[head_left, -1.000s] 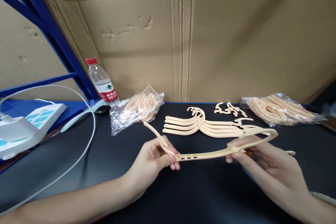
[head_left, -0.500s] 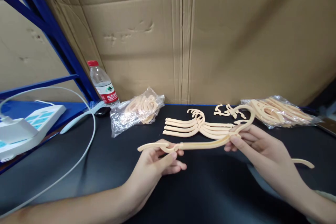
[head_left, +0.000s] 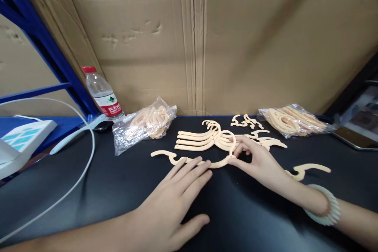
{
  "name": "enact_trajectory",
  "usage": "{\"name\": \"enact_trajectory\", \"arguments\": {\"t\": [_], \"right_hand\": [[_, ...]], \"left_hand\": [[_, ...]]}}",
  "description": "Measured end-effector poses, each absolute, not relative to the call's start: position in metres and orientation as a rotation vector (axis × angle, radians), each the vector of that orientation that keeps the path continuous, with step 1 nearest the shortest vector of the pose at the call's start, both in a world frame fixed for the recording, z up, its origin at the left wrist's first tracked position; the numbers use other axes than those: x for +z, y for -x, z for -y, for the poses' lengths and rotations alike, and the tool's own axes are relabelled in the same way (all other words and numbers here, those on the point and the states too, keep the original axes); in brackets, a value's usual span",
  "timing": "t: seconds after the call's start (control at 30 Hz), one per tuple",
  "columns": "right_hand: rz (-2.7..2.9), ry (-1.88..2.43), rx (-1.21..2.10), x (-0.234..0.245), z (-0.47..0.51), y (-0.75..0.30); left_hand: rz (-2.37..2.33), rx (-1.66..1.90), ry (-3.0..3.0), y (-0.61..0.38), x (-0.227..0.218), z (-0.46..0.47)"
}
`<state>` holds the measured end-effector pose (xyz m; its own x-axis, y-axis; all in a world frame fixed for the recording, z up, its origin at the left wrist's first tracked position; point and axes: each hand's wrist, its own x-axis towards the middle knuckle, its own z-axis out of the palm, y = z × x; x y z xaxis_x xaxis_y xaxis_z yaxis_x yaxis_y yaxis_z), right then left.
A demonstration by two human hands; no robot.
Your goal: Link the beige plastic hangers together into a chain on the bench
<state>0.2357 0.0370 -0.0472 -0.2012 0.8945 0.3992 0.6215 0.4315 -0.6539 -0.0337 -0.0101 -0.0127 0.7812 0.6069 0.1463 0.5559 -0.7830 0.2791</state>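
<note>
A beige folding clothes hanger [head_left: 218, 164] lies on the black table in front of me, its hook curving up at the right. My left hand [head_left: 180, 201] is palm down, fingers stretched out and their tips resting on the hanger's left arm. With thumb and fingers, my right hand [head_left: 262, 163] pinches the hanger at the base of the hook. Just behind it lies a row of several similar hangers [head_left: 193, 141], side by side with hooks together. Another beige hanger arm [head_left: 314, 166] lies at the right, partly hidden by my right forearm.
Clear plastic bags of beige parts lie at the back left [head_left: 152, 122] and back right [head_left: 295, 120]. Small beige pieces [head_left: 247, 121] sit between them. A red-capped bottle [head_left: 104, 96], a white cable [head_left: 91, 147] and a power strip [head_left: 28, 136] are left; a phone [head_left: 356, 138] is right.
The hanger came down from mid-air onto the table, nearer the row. My left hand let go its grip and spread flat on it; my right hand still pinches it. The view shifted right.
</note>
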Motion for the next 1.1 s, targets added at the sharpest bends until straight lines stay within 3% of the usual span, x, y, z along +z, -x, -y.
{"name": "enact_trajectory", "arguments": {"t": [0.23, 0.5, 0.8, 1.1], "right_hand": [[2.347, 1.445, -0.121, -0.053, -0.03, -0.239], [2.507, 1.604, -0.154, -0.053, -0.053, -0.238], [2.516, 1.498, -0.146, -0.051, -0.082, -0.241], [2.488, 1.427, -0.137, -0.045, -0.071, -0.243]], "left_hand": [[-1.002, 0.08, -2.762, 0.036, -0.025, -0.01], [-1.072, 0.073, -2.773, 0.025, -0.021, -0.026], [-1.139, -0.024, -2.794, 0.015, -0.018, -0.046], [-1.103, 0.097, -2.814, 0.021, -0.022, -0.037]]}}
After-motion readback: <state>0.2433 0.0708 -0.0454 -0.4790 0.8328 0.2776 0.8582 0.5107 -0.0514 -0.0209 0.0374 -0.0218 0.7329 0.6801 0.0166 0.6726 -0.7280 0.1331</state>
